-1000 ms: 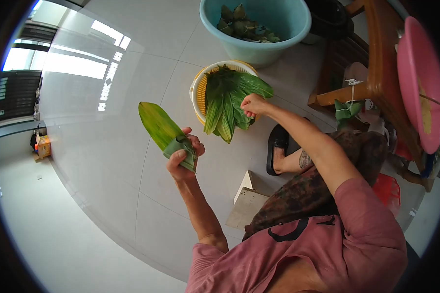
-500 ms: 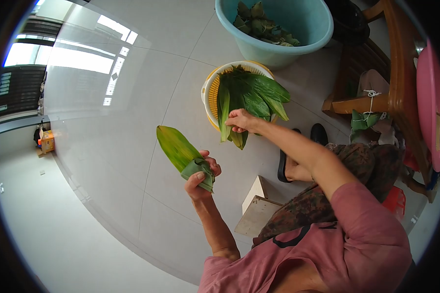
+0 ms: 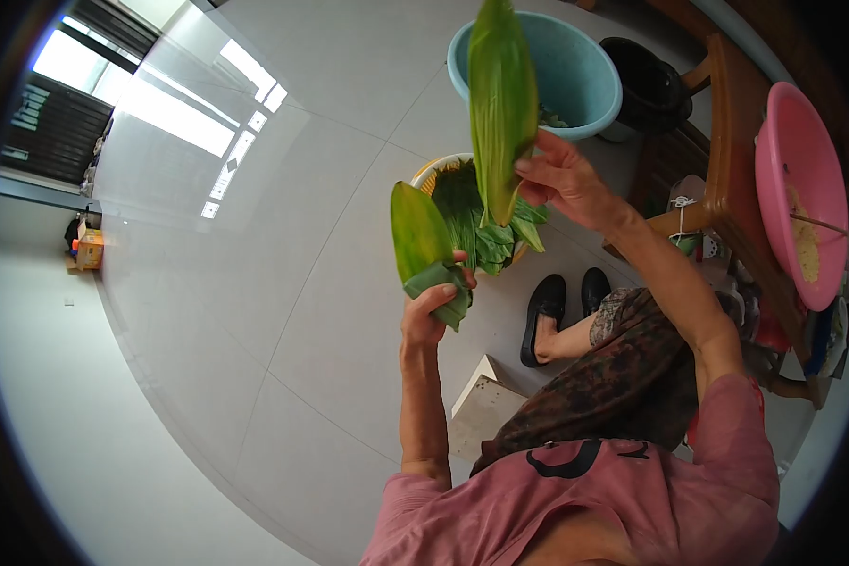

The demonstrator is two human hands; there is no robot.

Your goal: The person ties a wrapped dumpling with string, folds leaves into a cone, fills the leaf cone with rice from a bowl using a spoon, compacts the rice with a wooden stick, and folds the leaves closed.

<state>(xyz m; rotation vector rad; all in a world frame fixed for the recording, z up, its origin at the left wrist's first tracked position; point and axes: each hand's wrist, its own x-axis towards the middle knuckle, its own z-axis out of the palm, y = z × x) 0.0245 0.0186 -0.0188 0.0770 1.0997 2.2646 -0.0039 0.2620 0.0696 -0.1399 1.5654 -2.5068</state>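
Observation:
My left hand (image 3: 432, 309) is closed around a folded leaf wrap (image 3: 441, 281), whose free yellow-green blade stands up beyond my fingers. In my right hand (image 3: 568, 181) a long, broad green leaf (image 3: 502, 99) is pinched near its lower end and held upright. That leaf crosses in front of the yellow-and-white basket (image 3: 428, 174) and part of the blue tub. Inside the basket, below my hands, lies a pile of green leaves (image 3: 493, 247) with dark stem ends. Whether anything sits inside the folded wrap cannot be seen.
Behind the basket stands the light blue tub (image 3: 590, 80), with some green pieces at its bottom. A black bin (image 3: 643, 87) is beside it. At right, a wooden chair (image 3: 738, 123) stands by a pink basin (image 3: 790, 127) holding pale yellow grains (image 3: 804, 236) and a stick.
My right hand has lifted a leaf from the basket and raised it up and to the right. My left hand, still holding the folded wrap, has moved up and right in view. The view has shifted.

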